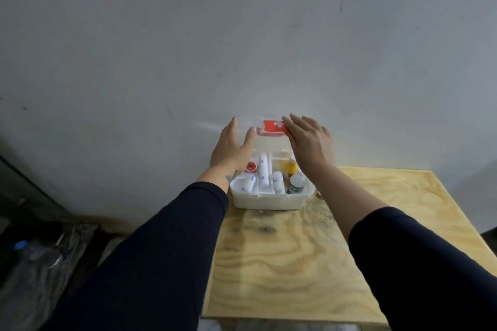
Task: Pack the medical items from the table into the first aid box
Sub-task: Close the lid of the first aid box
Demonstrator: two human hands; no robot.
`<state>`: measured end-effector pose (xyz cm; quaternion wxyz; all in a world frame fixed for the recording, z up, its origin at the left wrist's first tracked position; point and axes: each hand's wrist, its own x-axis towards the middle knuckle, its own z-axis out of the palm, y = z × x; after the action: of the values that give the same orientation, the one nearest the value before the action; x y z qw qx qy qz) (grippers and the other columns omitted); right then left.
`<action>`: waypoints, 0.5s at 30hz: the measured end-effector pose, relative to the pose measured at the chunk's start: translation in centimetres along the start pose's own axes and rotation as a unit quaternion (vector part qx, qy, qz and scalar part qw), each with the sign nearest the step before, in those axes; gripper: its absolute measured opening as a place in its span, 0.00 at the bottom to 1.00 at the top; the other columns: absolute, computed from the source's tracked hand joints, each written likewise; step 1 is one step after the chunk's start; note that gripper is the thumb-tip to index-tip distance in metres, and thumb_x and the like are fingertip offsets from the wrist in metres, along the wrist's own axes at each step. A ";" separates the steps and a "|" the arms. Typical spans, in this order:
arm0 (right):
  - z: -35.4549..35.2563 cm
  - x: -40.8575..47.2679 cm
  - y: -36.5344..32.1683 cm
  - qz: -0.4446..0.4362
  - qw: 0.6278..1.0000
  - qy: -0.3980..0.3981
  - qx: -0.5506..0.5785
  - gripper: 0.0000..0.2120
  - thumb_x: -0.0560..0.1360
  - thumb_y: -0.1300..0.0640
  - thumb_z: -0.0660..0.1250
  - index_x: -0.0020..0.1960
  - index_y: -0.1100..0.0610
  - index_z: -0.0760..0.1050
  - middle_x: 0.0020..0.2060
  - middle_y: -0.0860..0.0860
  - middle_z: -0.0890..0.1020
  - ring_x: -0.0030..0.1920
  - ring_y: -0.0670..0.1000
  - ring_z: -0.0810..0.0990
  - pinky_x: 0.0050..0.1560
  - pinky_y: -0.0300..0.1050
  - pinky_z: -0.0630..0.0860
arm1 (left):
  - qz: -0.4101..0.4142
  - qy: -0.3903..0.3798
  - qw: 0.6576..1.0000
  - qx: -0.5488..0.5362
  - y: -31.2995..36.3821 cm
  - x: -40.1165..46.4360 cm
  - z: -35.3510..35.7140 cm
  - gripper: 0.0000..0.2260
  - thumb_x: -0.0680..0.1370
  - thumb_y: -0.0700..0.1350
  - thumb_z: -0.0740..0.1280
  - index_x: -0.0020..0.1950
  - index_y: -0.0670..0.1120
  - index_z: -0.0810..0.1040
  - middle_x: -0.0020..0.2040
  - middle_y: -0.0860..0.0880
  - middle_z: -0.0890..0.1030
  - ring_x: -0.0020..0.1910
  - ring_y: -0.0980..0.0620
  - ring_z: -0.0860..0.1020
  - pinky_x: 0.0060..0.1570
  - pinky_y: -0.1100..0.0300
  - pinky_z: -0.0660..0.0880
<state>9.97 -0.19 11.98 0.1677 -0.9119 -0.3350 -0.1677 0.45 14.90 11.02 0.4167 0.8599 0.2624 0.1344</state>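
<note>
A white first aid box (269, 200) stands open at the far left of the wooden table (309, 263). In its compartments lie white bandage rolls (263, 172), a small red-capped tin (250, 167), a yellow bottle (291, 166) and a white bottle with a green label (296, 183). The clear lid (269, 140) with a red handle and white-cross label stands upright behind. My left hand (233, 146) touches the lid's left edge, fingers spread. My right hand (309, 140) rests on the lid's upper right, over the red label.
A grey wall rises right behind the box. To the left, below the table, lie a plastic bottle with a blue cap (29, 258) and dark clutter on the floor. Bare wood stretches from the box toward me and to the right.
</note>
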 end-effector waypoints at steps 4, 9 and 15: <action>0.1 -4.1 -0.1 -0.026 0.999 -0.011 -0.040 0.17 0.80 0.54 0.59 0.69 0.51 0.70 0.67 0.48 0.76 0.68 0.58 0.72 0.59 0.53 0.71 | -0.022 0.001 1.000 0.009 -0.5 -3.6 1.1 0.33 0.80 0.62 0.54 0.80 0.50 0.47 0.80 0.53 0.50 0.78 0.53 0.55 0.73 0.53 0.57; 1.4 -8.7 0.0 -0.042 0.995 -0.021 -0.084 0.20 0.71 0.56 0.72 0.62 0.52 0.76 0.61 0.48 0.80 0.60 0.58 0.78 0.46 0.49 0.78 | -0.015 0.031 0.999 0.004 -2.0 -7.0 3.1 0.32 0.79 0.60 0.60 0.77 0.49 0.54 0.77 0.54 0.60 0.75 0.52 0.62 0.62 0.59 0.65; 4.1 -12.6 0.3 -0.041 0.993 -0.051 -0.096 0.18 0.70 0.55 0.73 0.59 0.50 0.77 0.60 0.50 0.80 0.59 0.57 0.79 0.47 0.51 0.78 | -0.037 -0.011 0.999 0.030 -5.4 -8.6 5.3 0.38 0.76 0.66 0.59 0.79 0.55 0.46 0.80 0.54 0.52 0.78 0.52 0.55 0.73 0.48 0.62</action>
<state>1.88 -5.74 3.01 0.0552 -0.9167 -0.3625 -0.1588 -6.08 9.38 3.40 0.3987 0.8630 0.2933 0.1010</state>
